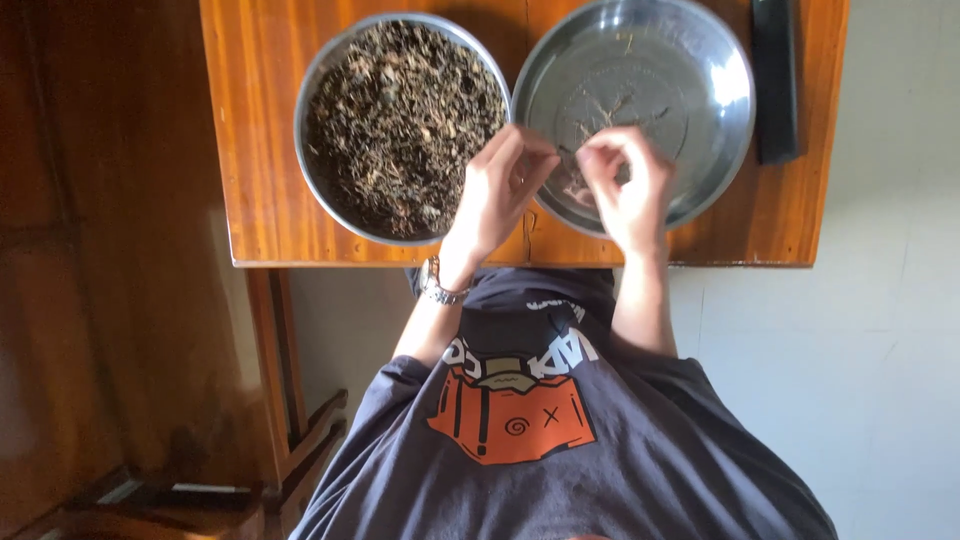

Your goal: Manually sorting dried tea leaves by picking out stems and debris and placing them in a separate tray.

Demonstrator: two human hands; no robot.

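We reach both arms forward, our left forearm (425,325) angling inward and our right forearm (640,300) running nearly straight ahead, both bare below the short sleeves. Our left hand (500,190) and right hand (625,185) sit close together, backs up, knuckles bent. Each hand's fingers curl down with the tips drawn toward the thumb in a pinch; whether anything lies between them is too small to tell.

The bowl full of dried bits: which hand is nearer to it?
Left. The left hand is at the bowl's right rim; the right hand is over the nearly empty pan beside it.
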